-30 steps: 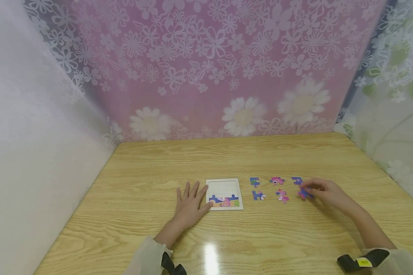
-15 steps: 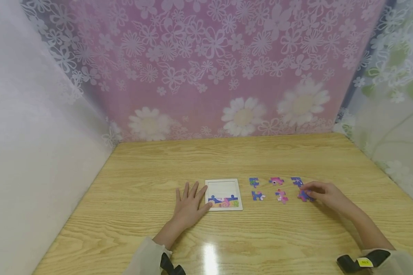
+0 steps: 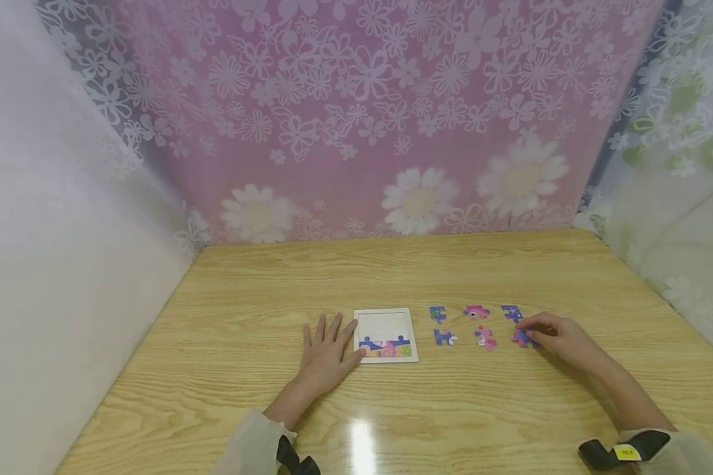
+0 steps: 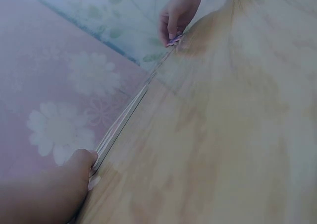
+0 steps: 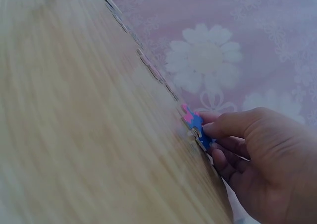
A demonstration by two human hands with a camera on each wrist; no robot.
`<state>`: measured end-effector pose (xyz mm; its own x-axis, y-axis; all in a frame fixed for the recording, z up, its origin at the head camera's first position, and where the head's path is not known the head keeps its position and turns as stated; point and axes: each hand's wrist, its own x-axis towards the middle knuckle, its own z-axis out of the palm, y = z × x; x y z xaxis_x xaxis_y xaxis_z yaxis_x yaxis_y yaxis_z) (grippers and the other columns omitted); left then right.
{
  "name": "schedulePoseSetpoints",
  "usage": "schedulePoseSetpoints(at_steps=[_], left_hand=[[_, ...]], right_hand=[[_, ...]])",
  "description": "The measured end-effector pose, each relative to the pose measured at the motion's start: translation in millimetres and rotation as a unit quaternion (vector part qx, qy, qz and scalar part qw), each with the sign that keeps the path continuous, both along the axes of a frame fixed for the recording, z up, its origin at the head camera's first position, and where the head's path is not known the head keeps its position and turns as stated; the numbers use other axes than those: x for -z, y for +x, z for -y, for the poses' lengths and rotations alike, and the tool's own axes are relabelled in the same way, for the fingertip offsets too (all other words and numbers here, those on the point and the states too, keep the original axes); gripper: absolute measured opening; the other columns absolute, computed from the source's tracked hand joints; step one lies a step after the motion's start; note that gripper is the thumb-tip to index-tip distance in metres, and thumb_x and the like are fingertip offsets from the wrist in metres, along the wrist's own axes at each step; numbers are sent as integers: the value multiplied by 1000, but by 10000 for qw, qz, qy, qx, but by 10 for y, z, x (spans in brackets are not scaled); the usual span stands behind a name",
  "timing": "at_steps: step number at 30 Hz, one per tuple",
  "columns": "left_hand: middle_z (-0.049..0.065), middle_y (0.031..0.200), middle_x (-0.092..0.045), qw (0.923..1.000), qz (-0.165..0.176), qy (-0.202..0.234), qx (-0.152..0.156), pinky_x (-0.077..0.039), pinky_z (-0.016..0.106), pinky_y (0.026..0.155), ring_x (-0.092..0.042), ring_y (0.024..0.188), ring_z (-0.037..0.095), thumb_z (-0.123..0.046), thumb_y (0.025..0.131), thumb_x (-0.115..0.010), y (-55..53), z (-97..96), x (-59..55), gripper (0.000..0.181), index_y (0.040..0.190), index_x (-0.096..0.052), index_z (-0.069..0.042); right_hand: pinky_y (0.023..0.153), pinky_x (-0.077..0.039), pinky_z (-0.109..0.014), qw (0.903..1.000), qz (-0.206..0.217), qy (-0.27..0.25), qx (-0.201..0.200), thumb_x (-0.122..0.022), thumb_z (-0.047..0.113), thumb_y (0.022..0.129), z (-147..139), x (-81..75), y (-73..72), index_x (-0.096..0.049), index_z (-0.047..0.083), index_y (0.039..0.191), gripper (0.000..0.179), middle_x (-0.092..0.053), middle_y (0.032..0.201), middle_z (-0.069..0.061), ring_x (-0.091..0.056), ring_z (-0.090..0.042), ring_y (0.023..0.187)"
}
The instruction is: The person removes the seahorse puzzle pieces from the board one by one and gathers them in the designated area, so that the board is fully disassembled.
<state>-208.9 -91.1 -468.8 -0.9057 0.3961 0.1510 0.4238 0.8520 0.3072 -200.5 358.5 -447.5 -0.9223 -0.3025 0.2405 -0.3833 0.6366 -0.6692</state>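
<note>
My left hand [image 3: 325, 363] lies with fingers spread on the table, its index fingertip and thumb at the left edge of a white puzzle frame [image 3: 415, 336]. Joined pieces [image 3: 386, 349] in blue, pink and yellow fill the bottom of the frame; its upper part shows bare white backing. On the right, my right hand [image 3: 564, 340] pinches a blue and pink puzzle piece [image 5: 194, 124] between thumb and fingers, low over the table. The fingers cover part of this piece. In the left wrist view, my left thumb [image 4: 84, 159] touches the frame's edge.
Between frame and right hand, loose puzzle pieces lie in two rows: a blue-green piece [image 3: 437, 314], a pink piece with an eye [image 3: 476, 312], a blue piece [image 3: 511, 313], a blue-white piece [image 3: 445, 337] and a pink-white piece [image 3: 485, 338]. Floral curtains [image 3: 356, 132] rise behind the table.
My right hand stays at the right end of the rows, the pinched piece shifting and turning slightly in its fingers. My left hand and the frame keep their places.
</note>
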Motion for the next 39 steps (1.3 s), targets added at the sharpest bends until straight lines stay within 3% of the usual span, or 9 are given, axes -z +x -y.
schedulePoseSetpoints(at_steps=[21, 30, 39], left_hand=[[13, 149, -18, 10000, -20, -60, -6, 5, 61, 100, -3, 135, 39, -61, 91, -32, -12, 5, 6, 67, 146, -29, -22], [12, 150, -18, 9999, -6, -103, -23, 5, 61, 100, -3, 135, 38, -62, 91, -31, -8, 4, 6, 68, 146, -29, -22], [12, 149, -19, 10000, -1, -6, -15, 4, 62, 100, -3, 135, 39, -61, 91, -33, -2, 4, 4, 67, 146, -30, -21]], right_hand=[[73, -43, -12, 9989, -392, 250, 79, -57, 0, 90, 53, 19, 24, -63, -1, 105, 17, -61, 99, -12, -57, -7, 90], [75, -38, -9, 9966, -635, 465, 227, -60, -2, 86, 58, 44, 19, -67, 7, 95, 14, -56, 95, -5, -50, -3, 89], [76, -36, -7, 9969, -602, 444, 243, -60, -1, 87, 54, 41, 21, -67, 7, 96, 14, -57, 96, -5, -50, -3, 90]])
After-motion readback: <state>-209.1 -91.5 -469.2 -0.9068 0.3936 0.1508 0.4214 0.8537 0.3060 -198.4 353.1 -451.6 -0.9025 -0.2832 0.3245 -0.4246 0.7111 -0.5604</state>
